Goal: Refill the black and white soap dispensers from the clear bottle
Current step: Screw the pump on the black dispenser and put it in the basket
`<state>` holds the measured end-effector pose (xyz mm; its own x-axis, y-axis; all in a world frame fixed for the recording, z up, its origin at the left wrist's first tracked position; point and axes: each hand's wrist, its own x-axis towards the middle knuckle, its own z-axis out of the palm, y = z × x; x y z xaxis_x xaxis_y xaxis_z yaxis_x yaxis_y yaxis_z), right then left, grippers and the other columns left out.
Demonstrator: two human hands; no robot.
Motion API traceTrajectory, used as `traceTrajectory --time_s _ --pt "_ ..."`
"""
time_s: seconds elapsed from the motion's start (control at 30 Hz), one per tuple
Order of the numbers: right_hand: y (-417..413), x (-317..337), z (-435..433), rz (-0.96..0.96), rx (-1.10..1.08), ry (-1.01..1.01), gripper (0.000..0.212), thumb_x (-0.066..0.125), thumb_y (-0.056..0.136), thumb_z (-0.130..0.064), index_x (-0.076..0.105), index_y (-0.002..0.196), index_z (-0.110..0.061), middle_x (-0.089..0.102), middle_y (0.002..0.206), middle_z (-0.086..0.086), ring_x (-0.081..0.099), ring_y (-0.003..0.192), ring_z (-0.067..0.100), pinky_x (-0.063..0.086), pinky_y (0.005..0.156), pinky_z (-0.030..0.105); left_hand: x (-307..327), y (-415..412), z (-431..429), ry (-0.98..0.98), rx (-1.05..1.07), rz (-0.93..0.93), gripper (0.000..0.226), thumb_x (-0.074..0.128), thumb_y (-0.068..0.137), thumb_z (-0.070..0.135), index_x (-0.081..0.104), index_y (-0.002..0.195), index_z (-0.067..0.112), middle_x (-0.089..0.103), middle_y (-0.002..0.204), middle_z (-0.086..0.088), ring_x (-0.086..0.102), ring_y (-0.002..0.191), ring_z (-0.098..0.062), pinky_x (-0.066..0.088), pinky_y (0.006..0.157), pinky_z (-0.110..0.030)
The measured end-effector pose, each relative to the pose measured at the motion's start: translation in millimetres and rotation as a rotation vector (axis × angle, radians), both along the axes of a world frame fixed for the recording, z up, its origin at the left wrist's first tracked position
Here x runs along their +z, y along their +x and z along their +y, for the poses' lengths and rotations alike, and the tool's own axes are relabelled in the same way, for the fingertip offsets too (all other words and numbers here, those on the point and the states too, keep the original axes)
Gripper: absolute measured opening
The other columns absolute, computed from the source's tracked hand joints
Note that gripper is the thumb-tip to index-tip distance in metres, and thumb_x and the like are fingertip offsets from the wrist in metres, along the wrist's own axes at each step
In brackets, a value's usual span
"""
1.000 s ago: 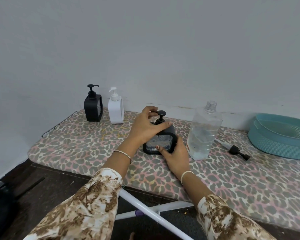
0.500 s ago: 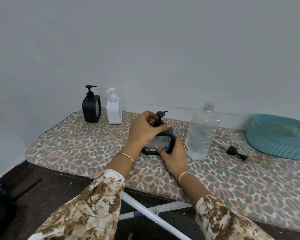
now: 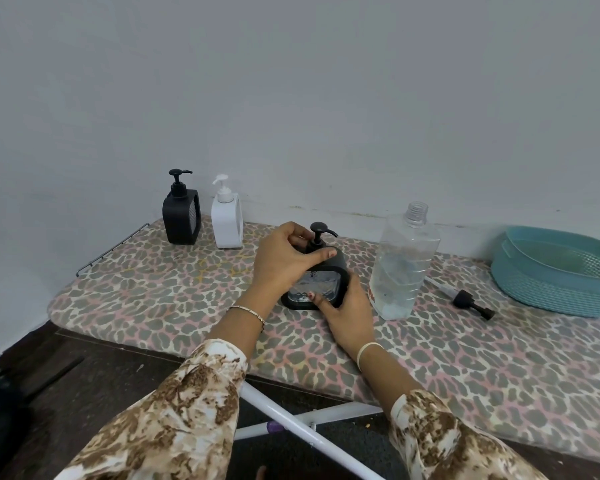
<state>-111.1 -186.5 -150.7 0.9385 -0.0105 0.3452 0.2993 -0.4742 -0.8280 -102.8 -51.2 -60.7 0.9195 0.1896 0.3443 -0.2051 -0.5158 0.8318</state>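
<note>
Barely shifted over the last second: left hand kept curled round the pump collar of the near black dispenser, thumb laid across its shoulder. Pump head seemingly turned a little, nozzle now to the right.

Right hand gripping the dispenser's base from the near side, thumb on the clear window, holding it upright on the ironing board. Probably screwing the pump on or off; cannot tell which. Liquid level behind the window too hard to read.

Clear bottle uncapped, upright, just right of that dispenser, about half full. Loose pump with its tube lying on the board between bottle and teal basket; likely the bottle's own.

Far left by the wall: second black dispenser and white dispenser side by side, pumps on, touched by neither hand.

Judged progress: one black dispenser in hand, either about to be filled or just filled. White one likely not yet opened, bottle not yet recapped.
</note>
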Motion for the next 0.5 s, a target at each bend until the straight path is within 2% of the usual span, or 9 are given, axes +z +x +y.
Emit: traceTrajectory --time_s 0.07,0.1,0.17,0.23,0.3,0.37,0.5 --pt "0 0 0 0.001 0.001 0.002 0.053 0.075 0.081 -0.029 0.046 0.122 -0.013 0.059 0.115 -0.001 0.053 0.098 0.006 0.037 0.08 0.011 2 2 3 -0.01 -0.048 0.023 0.039 0.088 0.062 0.04 0.066 0.091 0.025 0.068 0.081 0.013 0.063 0.079 0.003 0.045 0.065 -0.004" --pt "0 0 -1 0.001 0.0 0.001 0.053 0.075 0.081 -0.029 0.046 0.122 -0.012 0.059 0.115 -0.001 0.054 0.1 0.008 0.038 0.081 0.013 3 3 6 -0.022 -0.089 0.042 0.039 0.088 0.064 0.037 0.068 0.094 0.022 0.07 0.086 0.012 0.065 0.084 0.001 0.047 0.071 -0.006" --pt "0 0 0 0.004 0.0 0.002 0.053 0.075 0.082 -0.029 0.046 0.123 -0.013 0.059 0.116 -0.001 0.053 0.1 0.007 0.038 0.083 0.015 6 4 13 -0.017 -0.174 0.085 0.04 0.086 0.068 0.032 0.071 0.102 0.018 0.071 0.095 0.008 0.066 0.092 -0.004 0.052 0.086 -0.019" --pt "0 1 0 0.006 -0.002 -0.005 0.053 0.075 0.082 -0.03 0.046 0.123 -0.013 0.059 0.116 -0.001 0.051 0.098 0.004 0.038 0.083 0.014 11 4 19 0.035 -0.238 0.123 0.037 0.083 0.073 0.029 0.071 0.107 0.018 0.071 0.103 0.006 0.064 0.101 -0.007 0.048 0.094 -0.024" --pt "0 1 0 0.003 -0.005 -0.011 0.053 0.074 0.082 -0.03 0.046 0.123 -0.012 0.059 0.117 -0.001 0.051 0.099 0.005 0.038 0.083 0.014 13 4 21 0.057 -0.273 0.154 0.033 0.08 0.077 0.027 0.07 0.107 0.02 0.07 0.106 0.007 0.062 0.105 -0.008 0.045 0.093 -0.021" --pt "0 0 0 0.001 -0.008 -0.019 0.052 0.074 0.082 -0.031 0.047 0.123 -0.012 0.059 0.117 0.0 0.053 0.102 0.009 0.039 0.083 0.016 13 3 18 0.061 -0.265 0.149 0.029 0.081 0.076 0.031 0.069 0.102 0.023 0.069 0.101 0.01 0.062 0.1 -0.005 0.045 0.086 -0.015" --pt "1 -1 1 0.003 -0.009 -0.039 0.052 0.073 0.083 -0.033 0.046 0.123 -0.013 0.059 0.118 0.001 0.055 0.106 0.014 0.04 0.085 0.019 8 1 7 0.089 -0.129 0.068 0.043 0.086 0.065 0.04 0.068 0.098 0.02 0.067 0.09 0.013 0.061 0.084 0.003 0.045 0.073 -0.011"
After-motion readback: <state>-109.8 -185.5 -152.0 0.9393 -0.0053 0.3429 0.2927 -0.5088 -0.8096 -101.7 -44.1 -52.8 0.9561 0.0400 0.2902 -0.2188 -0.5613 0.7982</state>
